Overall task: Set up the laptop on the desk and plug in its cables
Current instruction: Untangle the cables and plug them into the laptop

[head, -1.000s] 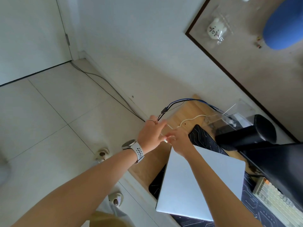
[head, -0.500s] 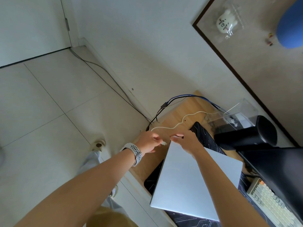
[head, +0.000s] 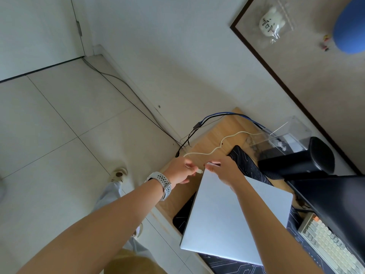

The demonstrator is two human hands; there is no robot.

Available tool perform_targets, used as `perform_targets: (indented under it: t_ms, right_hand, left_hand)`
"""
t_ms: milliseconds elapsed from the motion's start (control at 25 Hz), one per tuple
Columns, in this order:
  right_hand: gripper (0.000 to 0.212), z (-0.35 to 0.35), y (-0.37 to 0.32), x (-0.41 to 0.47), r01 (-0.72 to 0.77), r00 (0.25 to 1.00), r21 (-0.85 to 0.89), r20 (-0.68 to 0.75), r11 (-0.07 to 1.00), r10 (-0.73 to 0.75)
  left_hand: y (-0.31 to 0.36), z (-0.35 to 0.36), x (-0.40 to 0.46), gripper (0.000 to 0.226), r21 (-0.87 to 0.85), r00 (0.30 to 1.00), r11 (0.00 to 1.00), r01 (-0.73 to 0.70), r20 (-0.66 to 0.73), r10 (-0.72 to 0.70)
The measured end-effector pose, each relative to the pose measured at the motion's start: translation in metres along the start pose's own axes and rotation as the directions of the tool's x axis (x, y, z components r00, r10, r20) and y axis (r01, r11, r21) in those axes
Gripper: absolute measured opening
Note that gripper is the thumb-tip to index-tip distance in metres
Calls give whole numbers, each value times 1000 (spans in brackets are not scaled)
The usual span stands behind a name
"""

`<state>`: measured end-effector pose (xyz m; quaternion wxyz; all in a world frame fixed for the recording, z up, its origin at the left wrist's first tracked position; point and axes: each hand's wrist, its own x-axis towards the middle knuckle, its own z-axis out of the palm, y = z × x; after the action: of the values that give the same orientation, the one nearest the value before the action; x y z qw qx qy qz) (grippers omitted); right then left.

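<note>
The left hand (head: pixel 182 171) pinches the plug end of the white cable (head: pixel 215 150), fingers curled round it, with the small connector (head: pixel 200 171) poking out just beside the far left corner of the laptop (head: pixel 233 216). The right hand (head: pixel 225 171) rests on that same corner, fingers bent over the far edge as if to steady it; whether it truly grips the lid or only presses on it is hard to tell. The laptop lies closed on the dark desk mat (head: pixel 246 163), which covers part of the wooden desk (head: pixel 213 135). From the plug the cable snakes back across the bare wood toward a clear plastic box (head: pixel 284 135) at the wall, with slack to spare. The step in hand looks like seating the plug in a side port, which is hidden from this view. To do it well, the plug should be lined up level with the laptop's edge and pushed straight in, the right hand bracing the corner so the machine does not slide on the mat. A dark cable bundle (head: pixel 197 127) hangs off the desk end nearby and is best kept out of the way.
</note>
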<state>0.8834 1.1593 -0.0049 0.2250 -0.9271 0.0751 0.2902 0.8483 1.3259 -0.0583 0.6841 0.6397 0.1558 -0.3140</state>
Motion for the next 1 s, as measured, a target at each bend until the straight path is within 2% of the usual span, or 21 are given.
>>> perform_targets:
  t_ms: [320,400,480,560,680,800,1000]
  right_hand:
    - [30,4,-3,1,29,998,27,-61,999,-27]
    - [30,6,-4,0,37,997,48,-75,998,-34]
    - [28,5,-6,-2,39,996,61,-86,997,-34]
    - [24,3,-9,-6,46,996,57,-79,997,-42]
    - [19,0,-11,-10,60,995,96,-79,994,-53]
    - [29,-5,-12,-9,42,996,205,-89,978,-24]
    - [23,-24,-20,15,82,977,165,-210,983,-46]
  left_hand:
    - [20,6,-3,15,173,1000,985,6,-15,-3]
    - [20,8,-5,7,118,999,992,47,-6,-46]
    - [16,6,-5,8,32,995,995,93,24,-93]
    - [16,2,-7,6,23,990,993,120,79,-121]
    - [25,-13,-8,13,182,975,975,127,158,-156]
    - [39,-42,-3,18,266,963,955,130,194,-186]
    - [49,-78,17,18,126,985,984,129,98,-142]
